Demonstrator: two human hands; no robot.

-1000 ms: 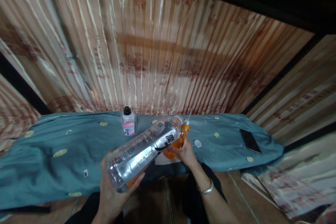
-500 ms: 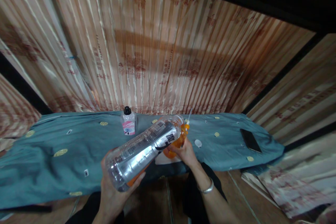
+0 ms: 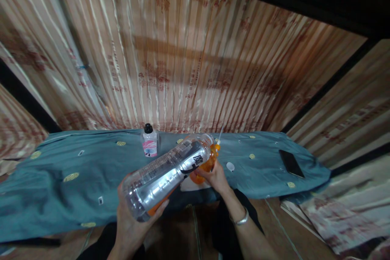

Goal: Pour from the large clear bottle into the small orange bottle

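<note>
My left hand (image 3: 129,223) is wrapped round the base of a large clear plastic bottle (image 3: 166,178) with a silver label. That bottle lies tilted, its neck up and to the right. In my right hand (image 3: 217,179) is a translucent orange bottle (image 3: 210,163), its lower part above a white patch on the cloth. The big bottle's neck overlaps the orange bottle's top; whether they touch I cannot tell. A thin pale tube (image 3: 221,132) sticks up beside the orange bottle. Behind stands a clear bottle with a pink label and black cap (image 3: 149,144).
Teal patterned cloth (image 3: 100,166) covers the long surface in front of me. A dark phone (image 3: 291,163) lies at the right, and a pale oval (image 3: 230,166) shows nearer the middle. Pleated curtains (image 3: 183,61) hang behind and at the sides, beside dark frame bars.
</note>
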